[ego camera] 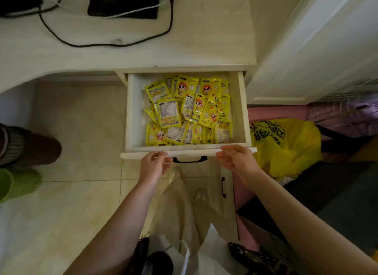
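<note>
The drawer [131, 111] stands open below the table [122, 55], full of yellow packets [184, 111]. The left hand [154, 164] and right hand [235, 158] each pinch its front edge, either side of the black handle [190, 159]. The drawer is stiff and probably light; grip evenly to slide it straight.

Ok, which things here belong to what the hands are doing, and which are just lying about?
In hand: white drawer, pulled open, gripped at its front edge by the left hand and right hand; yellow packets inside; black drawer handle between the hands.
Lying about: black cable and black device on the desk; yellow plastic bag; green slipper.
</note>
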Available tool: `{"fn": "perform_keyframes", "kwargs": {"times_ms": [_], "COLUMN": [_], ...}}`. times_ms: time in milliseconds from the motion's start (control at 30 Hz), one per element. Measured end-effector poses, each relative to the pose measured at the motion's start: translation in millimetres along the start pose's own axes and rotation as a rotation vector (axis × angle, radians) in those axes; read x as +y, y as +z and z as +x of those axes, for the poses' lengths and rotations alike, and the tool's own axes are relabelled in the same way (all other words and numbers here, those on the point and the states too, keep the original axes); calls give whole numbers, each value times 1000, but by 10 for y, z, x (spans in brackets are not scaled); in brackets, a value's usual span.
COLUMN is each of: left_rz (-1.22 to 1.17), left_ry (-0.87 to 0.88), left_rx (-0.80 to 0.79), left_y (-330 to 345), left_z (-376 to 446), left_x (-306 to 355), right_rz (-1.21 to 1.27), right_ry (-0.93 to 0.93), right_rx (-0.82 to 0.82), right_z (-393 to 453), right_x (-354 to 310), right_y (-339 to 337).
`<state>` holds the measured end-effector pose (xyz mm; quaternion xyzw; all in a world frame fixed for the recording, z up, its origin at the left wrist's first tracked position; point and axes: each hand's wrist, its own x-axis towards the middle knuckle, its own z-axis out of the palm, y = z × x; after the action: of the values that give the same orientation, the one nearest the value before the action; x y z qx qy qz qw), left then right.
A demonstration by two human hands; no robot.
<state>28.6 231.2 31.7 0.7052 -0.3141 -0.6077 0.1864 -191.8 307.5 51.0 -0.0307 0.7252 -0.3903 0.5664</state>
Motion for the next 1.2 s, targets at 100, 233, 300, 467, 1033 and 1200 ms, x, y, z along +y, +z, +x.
{"fn": "perform_keyframes", "kwargs": {"times_ms": [100, 233, 300, 467, 1033, 1200], "left_rz": [-77, -237, -282, -349, -563, -560], "left_ry": [-122, -302, -344, -369, -285, -297], "left_rx": [19, -35, -46, -50, -42, -48], "left_y": [-34, -121, -157, -189, -111, 0], "left_z": [-54, 5, 70, 294, 697, 859], "left_x": [-184, -217, -166, -29, 369, 661], "right_rz": [15, 161, 210, 340, 340, 327], "right_ry": [107, 285, 333, 352, 389, 390], "right_rx": [1, 19, 34, 53, 133, 129], "right_z": [6, 92, 149, 306, 664, 900], "right_x": [167, 218, 163, 7, -579, -738], "right_y": [-109, -198, -194, -112, 152, 203]}}
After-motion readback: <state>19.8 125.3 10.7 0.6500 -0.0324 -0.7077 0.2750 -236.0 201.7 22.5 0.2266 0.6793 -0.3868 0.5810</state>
